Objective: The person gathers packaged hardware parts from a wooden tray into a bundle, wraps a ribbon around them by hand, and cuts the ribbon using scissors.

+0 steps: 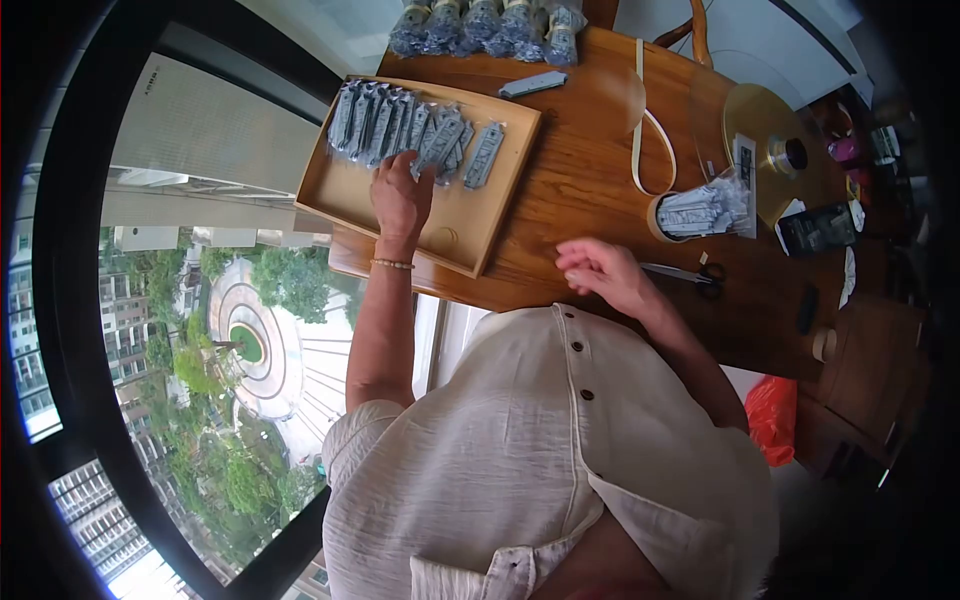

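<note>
My left hand (398,205), with a beaded bracelet at its wrist, reaches into a shallow wooden tray (470,262). Its thumb and fingers close on the lower end of a flat grey-and-clear packet (440,145). A row of similar packets (372,115) lies side by side along the tray's far side, partly overlapping. One separate packet (484,156) rests to the right of them. My right hand (608,275) hovers by the table's near edge, fingers loosely bent and apart, holding nothing visible. Beside it lies a pair of scissors (708,280).
Bundled packets (480,28) stand along the table's back edge, near a loose strip (533,84). To the right are a round container of packets (700,208), a looped pale band (640,150), a gold round plate (765,140) and a phone (820,230). A window (240,350) borders the left.
</note>
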The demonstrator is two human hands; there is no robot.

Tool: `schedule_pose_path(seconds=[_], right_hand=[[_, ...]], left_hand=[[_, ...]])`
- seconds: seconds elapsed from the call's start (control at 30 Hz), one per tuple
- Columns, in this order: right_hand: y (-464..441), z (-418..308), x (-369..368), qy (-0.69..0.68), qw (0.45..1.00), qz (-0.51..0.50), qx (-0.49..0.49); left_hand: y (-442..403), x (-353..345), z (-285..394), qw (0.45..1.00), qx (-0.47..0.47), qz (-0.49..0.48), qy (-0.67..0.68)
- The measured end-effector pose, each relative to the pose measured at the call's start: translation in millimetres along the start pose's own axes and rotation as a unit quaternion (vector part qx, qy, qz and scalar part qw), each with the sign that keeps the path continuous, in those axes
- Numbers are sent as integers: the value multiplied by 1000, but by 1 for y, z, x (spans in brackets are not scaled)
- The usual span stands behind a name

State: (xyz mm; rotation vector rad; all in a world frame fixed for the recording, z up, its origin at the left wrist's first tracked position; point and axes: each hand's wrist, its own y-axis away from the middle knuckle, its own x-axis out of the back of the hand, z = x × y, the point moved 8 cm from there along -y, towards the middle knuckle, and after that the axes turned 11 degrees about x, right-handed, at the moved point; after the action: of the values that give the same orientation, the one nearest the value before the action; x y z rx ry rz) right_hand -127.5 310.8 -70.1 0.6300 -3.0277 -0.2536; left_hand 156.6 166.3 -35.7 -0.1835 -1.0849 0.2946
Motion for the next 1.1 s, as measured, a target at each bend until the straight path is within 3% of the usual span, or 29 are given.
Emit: schedule_pose_path(seconds=[0.13,0.3,0.33,0.5,0.8,1.1], right_hand=[[-69,-39,-30,27,998,7,52],[-141,-41,-47,93,991,37,87],[-149,-35,-48,114,992,29,45],[-161,-25,-52,109,992,38,50],[-158,-24,-70,122,992,-3,8],[-156,-25,-77,140,990,-16,6]], left_hand=[[-26,-13,-15,998,22,-24,-48],[-47,12,-25,1000,-15,26,-1],[-53,19,-31,999,-15,34,8],[-101,39,-98,994,20,103,8],[-159,1,-132,979,145,-76,-120],[-141,-12,-105,982,64,-95,-152]])
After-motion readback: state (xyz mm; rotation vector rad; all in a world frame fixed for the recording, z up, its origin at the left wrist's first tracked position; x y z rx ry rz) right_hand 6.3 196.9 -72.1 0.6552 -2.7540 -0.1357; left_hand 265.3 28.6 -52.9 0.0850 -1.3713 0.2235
